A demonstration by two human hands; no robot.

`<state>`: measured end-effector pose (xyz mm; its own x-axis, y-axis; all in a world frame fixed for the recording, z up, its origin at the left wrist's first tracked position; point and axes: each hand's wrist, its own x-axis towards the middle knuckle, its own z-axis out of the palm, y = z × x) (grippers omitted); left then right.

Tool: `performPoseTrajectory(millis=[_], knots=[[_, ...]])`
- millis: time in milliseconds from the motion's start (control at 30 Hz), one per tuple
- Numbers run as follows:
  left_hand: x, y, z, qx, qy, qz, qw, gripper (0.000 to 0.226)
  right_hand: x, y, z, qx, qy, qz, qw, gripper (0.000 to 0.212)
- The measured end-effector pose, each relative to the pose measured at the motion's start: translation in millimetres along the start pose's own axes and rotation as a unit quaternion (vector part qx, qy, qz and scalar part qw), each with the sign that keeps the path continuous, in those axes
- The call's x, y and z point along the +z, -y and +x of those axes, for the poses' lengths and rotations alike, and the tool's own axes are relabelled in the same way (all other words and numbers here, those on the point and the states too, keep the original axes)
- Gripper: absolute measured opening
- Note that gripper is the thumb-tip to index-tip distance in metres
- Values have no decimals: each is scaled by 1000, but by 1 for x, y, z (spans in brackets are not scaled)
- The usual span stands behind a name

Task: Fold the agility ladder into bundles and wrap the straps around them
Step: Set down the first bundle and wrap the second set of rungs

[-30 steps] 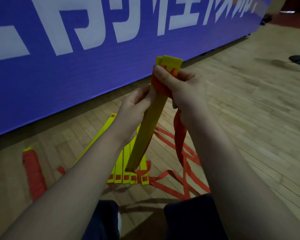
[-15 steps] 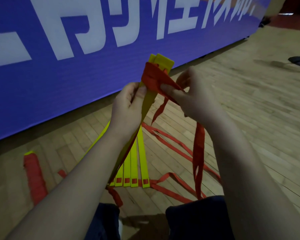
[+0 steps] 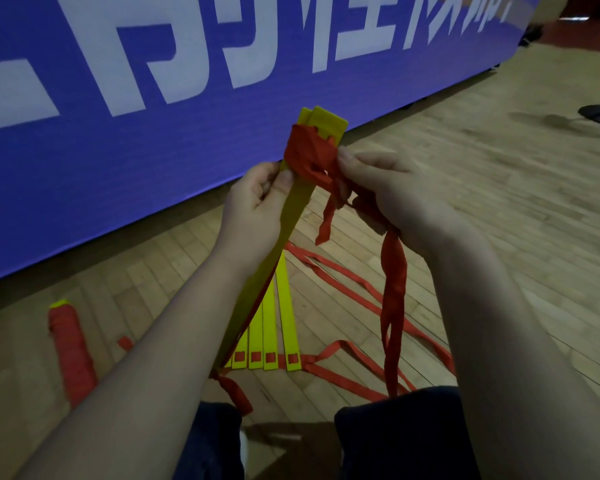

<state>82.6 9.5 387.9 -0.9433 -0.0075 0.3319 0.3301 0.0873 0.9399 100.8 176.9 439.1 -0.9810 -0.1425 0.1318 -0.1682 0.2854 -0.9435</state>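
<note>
Pulled the red strap (image 3: 307,152) snug round the top of the yellow bundle (image 3: 295,209); brought the right hand (image 3: 399,199) back in, at its 3 o'clock.

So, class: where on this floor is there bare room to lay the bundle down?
Bare floor lies right of the loose straps, and between the wrapped roll and the rungs. Crowded ahead of the knees: rungs and straps.

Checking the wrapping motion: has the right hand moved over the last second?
Yes. The right hand has shifted rightward along the lower edge of the blue banner, off the bundle top it clasped, and is now beside it, holding the red strap.
</note>
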Motion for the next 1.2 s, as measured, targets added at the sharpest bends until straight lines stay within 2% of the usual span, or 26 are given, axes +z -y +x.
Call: performPoseTrajectory(millis=[133, 300, 400, 500, 600, 767, 800, 900, 1033, 1100, 1200], knots=[[-1, -1, -1, -5, 10, 2, 1000, 13, -5, -2, 1, 21, -15, 60, 998, 39], [-3, -7, -1, -21, 3, -56, 998, 14, -9, -8, 0, -9, 49, 114, 992, 16], [-2, -9, -1, -32, 0, -95, 995, 15, -5, -9, 0, -22, 50, 140, 989, 18], [0, -11, -1, -37, -13, -105, 994, 16, -2, -6, 2, -37, 25, 104, 994, 22], [1, -9, -1, -42, -26, -103, 993, 18, -3, -7, 5, -38, 19, 21, 999, 29], [-2, -8, 0, -53, -34, -102, 993, 18, -7, -8, 3, -46, 35, -48, 997, 15], [-2, -7, 0, -54, -37, -102, 993, 18, -8, -8, 3, -48, 33, -56, 997, 17], [-3, -8, 0, -56, -34, -123, 990, 21, -7, -8, 5, -44, 17, -61, 997, 38], [-3, -16, -1, -91, -4, -192, 977, 25, -5, -10, 7, -42, 28, 13, 999, 28], [-1, -18, -2, -119, 17, -215, 969, 26, -4, -9, 6, -40, 46, 45, 997, 31], [5, -18, -6, -164, 57, -282, 943, 12, -1, -8, 4, -45, 79, 78, 993, 41]])
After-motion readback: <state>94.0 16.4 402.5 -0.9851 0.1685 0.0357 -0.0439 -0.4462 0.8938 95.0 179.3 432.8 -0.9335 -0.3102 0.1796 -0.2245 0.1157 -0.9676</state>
